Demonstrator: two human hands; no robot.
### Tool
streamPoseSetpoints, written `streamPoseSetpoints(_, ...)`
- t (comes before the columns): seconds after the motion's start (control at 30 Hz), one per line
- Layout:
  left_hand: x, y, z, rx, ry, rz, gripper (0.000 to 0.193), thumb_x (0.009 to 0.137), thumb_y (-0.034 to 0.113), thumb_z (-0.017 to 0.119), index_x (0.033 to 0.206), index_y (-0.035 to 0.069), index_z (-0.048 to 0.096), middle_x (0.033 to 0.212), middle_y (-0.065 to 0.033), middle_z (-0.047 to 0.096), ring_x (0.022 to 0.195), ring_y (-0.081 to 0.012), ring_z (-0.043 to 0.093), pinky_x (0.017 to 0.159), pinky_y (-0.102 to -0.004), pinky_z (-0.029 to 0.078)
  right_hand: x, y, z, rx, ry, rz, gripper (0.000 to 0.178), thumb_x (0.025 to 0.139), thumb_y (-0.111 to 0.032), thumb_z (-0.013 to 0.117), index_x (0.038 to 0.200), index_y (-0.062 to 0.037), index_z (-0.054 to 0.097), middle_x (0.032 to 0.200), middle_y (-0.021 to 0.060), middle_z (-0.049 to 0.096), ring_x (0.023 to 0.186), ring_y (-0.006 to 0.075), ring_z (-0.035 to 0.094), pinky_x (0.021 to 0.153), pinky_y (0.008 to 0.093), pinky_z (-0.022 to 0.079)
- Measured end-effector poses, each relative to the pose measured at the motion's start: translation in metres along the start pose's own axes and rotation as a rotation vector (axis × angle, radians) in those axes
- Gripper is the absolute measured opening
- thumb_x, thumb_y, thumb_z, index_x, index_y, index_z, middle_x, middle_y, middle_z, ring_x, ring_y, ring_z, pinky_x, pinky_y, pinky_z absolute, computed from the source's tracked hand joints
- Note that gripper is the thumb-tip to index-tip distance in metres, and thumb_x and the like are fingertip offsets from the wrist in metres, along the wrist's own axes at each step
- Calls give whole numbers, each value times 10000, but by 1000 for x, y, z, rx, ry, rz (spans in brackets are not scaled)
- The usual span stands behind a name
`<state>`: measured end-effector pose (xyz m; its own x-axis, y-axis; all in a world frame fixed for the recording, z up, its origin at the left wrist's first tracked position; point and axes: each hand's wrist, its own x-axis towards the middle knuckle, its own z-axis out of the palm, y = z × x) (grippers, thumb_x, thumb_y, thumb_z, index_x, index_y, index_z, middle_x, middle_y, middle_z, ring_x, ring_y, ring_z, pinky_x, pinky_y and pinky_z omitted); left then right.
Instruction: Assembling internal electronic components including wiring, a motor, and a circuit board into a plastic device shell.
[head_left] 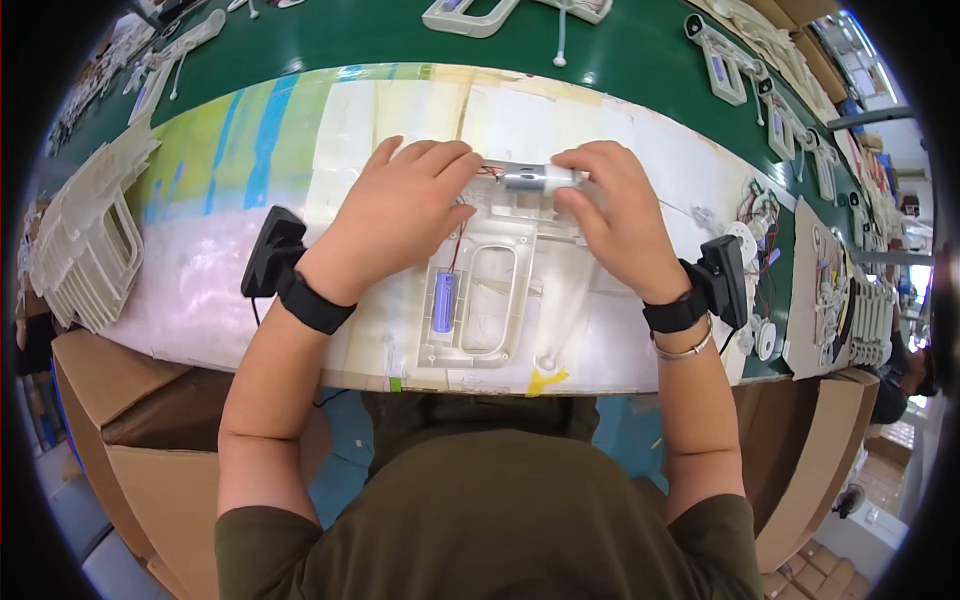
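A white plastic housing half [524,290] with a looped handle lies on the covered table in front of me. In its grip sits a blue cylindrical battery [443,302], with a thin red wire running up from it. At the housing's far end is a small silver motor [524,178] with a white end piece. My right hand [622,215] pinches that white end between thumb and fingers. My left hand [402,212] is curled over the housing's far left part, its fingertips by the red wires at the motor; what it grips is hidden.
Stacked white housing halves [95,245] stand at the left. Wires and round white parts [745,245] lie at the right, beside a cardboard sheet [803,290]. Finished-looking handled units [725,65] rest on the green tabletop beyond. Open cardboard boxes [150,490] flank me below the table edge.
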<state>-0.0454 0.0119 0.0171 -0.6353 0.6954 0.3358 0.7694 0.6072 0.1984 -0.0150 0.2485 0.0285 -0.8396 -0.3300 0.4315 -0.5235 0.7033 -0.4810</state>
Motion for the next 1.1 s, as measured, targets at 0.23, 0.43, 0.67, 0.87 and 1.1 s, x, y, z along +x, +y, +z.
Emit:
streamPoseSetpoints(0.23, 31, 7, -1, 70, -228, -213, 208, 800, 122, 632, 998, 74, 591, 934, -108, 614, 847, -287, 602, 810, -375, 457, -5, 3, 16, 205, 121, 163, 225, 831, -92, 617, 1046, -30, 591, 980, 132, 567, 866, 272, 558, 773, 326, 463)
streamPoseSetpoints(0.43, 21, -14, -1, -569, -84, -306, 98, 817, 96, 626, 889, 28, 631, 997, -136, 613, 819, -234, 599, 773, -312, 457, -9, 2, 18, 277, 191, 209, 222, 848, -107, 611, 1054, -26, 595, 1008, 127, 578, 900, 267, 565, 805, 318, 460)
streamPoseSetpoints(0.67, 27, -24, -7, -768, -377, -142, 142, 751, 126, 695, 767, -6, 642, 1243, -152, 541, 943, -257, 580, 787, -316, 471, -9, 4, 15, 114, -22, 149, 232, 794, -140, 670, 1008, -55, 640, 965, 77, 600, 915, 230, 535, 810, 306, 438)
streamPoseSetpoints(0.87, 22, -15, -10, -198, -279, -84, 275, 707, 154, 728, 901, -17, 633, 1237, -171, 541, 1020, -327, 568, 846, -381, 466, -8, -3, 12, 41, 43, 57, 225, 736, -149, 720, 929, -63, 643, 896, 76, 604, 852, 279, 541, 774, 352, 444)
streamPoseSetpoints(1.1, 33, 24, 1, 44, -88, -14, 574, 700, 240, 749, 1186, 30, 526, 1223, -139, 546, 1140, -304, 510, 987, -441, 366, -39, -9, 14, -179, 21, -43, 173, 709, -59, 726, 828, -52, 601, 801, 67, 606, 785, 264, 562, 767, 338, 447)
